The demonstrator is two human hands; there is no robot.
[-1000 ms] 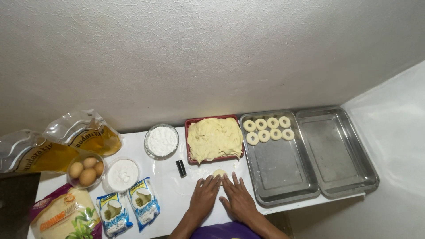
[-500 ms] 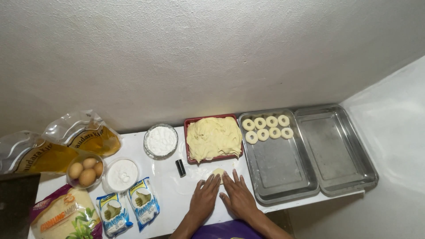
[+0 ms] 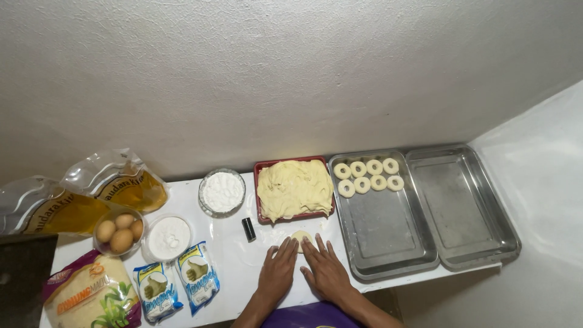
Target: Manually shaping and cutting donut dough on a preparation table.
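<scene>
Both of my hands lie flat on the white table, fingers together and pointing away from me. My left hand (image 3: pixel 278 268) and my right hand (image 3: pixel 324 269) meet with their fingertips on a small pale piece of dough (image 3: pixel 300 235), partly covering it. Just beyond it stands a red tray (image 3: pixel 262 168) filled with soft yellow dough (image 3: pixel 294 188). To the right, a steel tray (image 3: pixel 384 234) holds several dough rings (image 3: pixel 367 175) in two rows at its far end.
A second steel tray (image 3: pixel 464 209) sits at the far right, near the table's edge. A small black cylinder (image 3: pixel 248 229), two bowls of white powder (image 3: pixel 222 191) (image 3: pixel 169 237), a bowl of eggs (image 3: pixel 119 231), oil pouches (image 3: pixel 115 182) and packets (image 3: pixel 176 282) crowd the left.
My hands have barely shifted; the fingers have drawn slightly closer together over the small dough piece. Everything else stays where it was.
</scene>
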